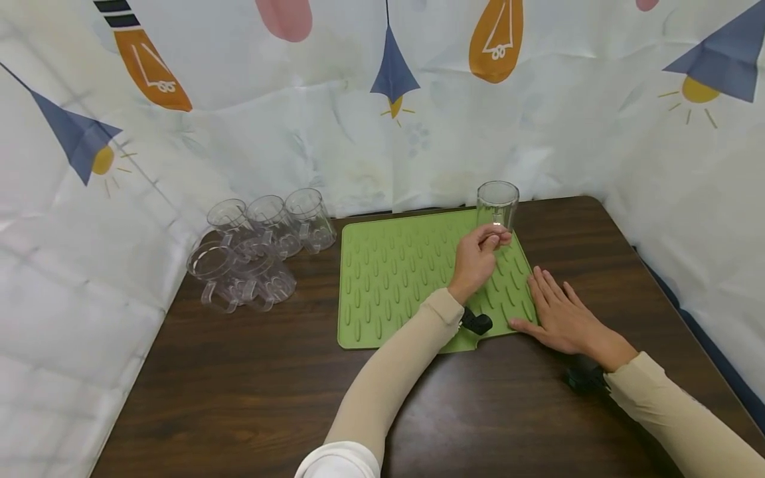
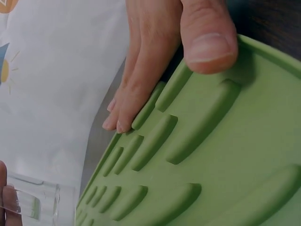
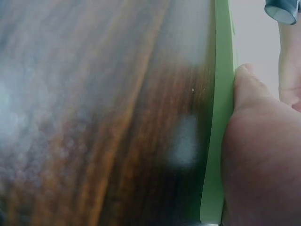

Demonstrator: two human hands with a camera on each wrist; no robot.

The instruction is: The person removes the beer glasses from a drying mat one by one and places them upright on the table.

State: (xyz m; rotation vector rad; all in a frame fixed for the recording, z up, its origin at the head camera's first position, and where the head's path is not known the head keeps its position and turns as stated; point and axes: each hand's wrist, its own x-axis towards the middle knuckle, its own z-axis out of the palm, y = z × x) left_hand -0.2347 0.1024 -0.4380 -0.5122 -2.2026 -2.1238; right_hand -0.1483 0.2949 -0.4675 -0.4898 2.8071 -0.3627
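A clear glass mug (image 1: 498, 202) stands mouth up at the mat's back right corner. My left hand (image 1: 475, 259) holds it near the handle with curled fingers. In the left wrist view, the mug (image 2: 44, 202) has its base right by the mat's surface, and only fingertips (image 2: 10, 207) of that hand show on it. My right hand (image 1: 564, 318) rests flat with straight, spread fingers on the right edge of the green ridged mat (image 1: 382, 292). Its thumb (image 2: 209, 42) lies near the mat's front corner; the right wrist view shows the thumb (image 3: 249, 89) along the mat edge (image 3: 218, 122).
Several clear glass mugs (image 1: 307, 219) with handles stand in a close cluster at the table's back left, overlapping in view. The dark wood table (image 1: 251, 385) ends at patterned cloth (image 1: 382, 146) behind and at both sides. A dark wrist camera (image 1: 476, 323) hangs below the left wrist.
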